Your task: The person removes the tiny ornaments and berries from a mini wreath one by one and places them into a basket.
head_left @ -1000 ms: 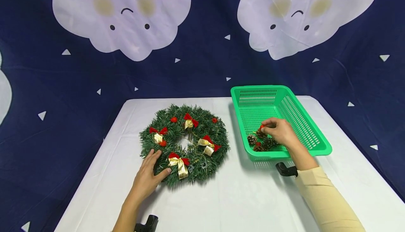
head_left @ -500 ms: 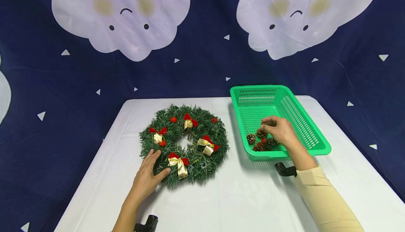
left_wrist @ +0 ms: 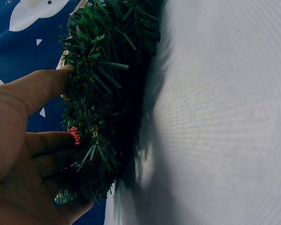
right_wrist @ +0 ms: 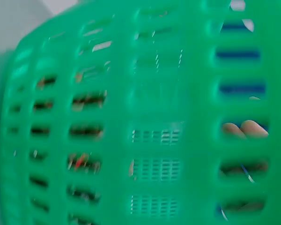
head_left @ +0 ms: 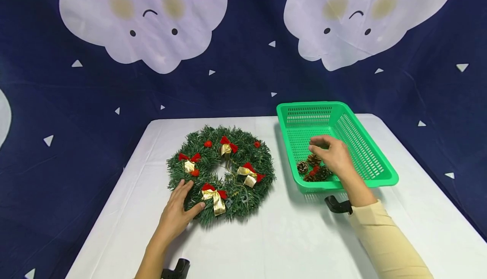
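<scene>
A green Christmas wreath [head_left: 243,203] with red-and-gold bows [head_left: 214,198] and red berry-like balls [head_left: 208,143] lies flat on the white table. My left hand [head_left: 177,211] rests on its near left edge, thumb and fingers spread; in the left wrist view the fingertips touch the wreath's greenery [left_wrist: 103,93]. Over the green basket [head_left: 287,143] hovers my right hand [head_left: 335,154], with a gap between thumb and fingers and nothing visible in it. Beneath it lie several pinecones [head_left: 302,167] and a red ornament [head_left: 314,170]. The right wrist view is mostly the blurred basket wall [right_wrist: 196,117].
The white-covered table [head_left: 266,245] ends at a dark blue curtain [head_left: 243,93] with clouds and small white triangles. The basket stands at the table's right side, a strip of white cloth between it and the wreath. Black wrist mounts [head_left: 176,268] sit on both forearms.
The right hand let go of a red ornament, which now lies among the pinecones. Its thumb and fingers have parted, and it has shifted slightly left. The left hand stays put on the wreath.
</scene>
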